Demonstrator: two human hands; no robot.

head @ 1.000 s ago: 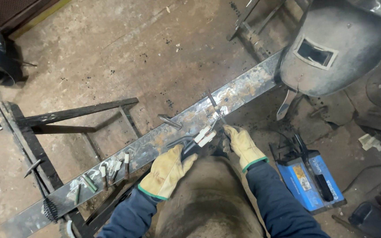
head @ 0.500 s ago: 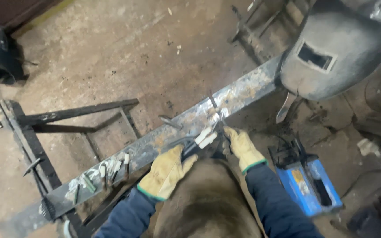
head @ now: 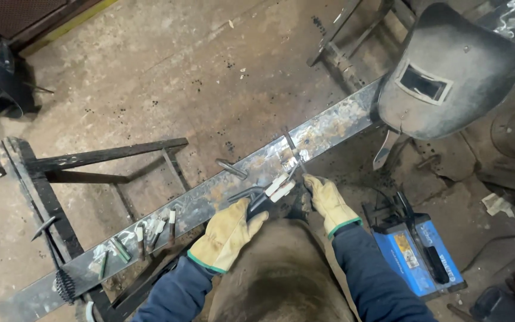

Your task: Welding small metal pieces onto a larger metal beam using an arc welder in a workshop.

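1. Head view: two yellow-gloved hands. Left hand (head: pixel 226 234) wrapped around electrode holder (head: pixel 267 194), near centre on steel beam (head: pixel 222 185).
2. Right hand (head: pixel 328 201) pinching one metal rod (head: pixel 293 149).
3. One welding mask (head: pixel 448 77) far right; one blue box-shaped welder (head: pixel 418 253) near right.

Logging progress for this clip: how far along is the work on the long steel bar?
Done: the long steel bar shows bright, worked patches along its face. In hand: the left hand holds the electrode holder at the bar; the right hand steadies a thin rod. Left: spare electrodes lie unused, and the welding mask rests aside.
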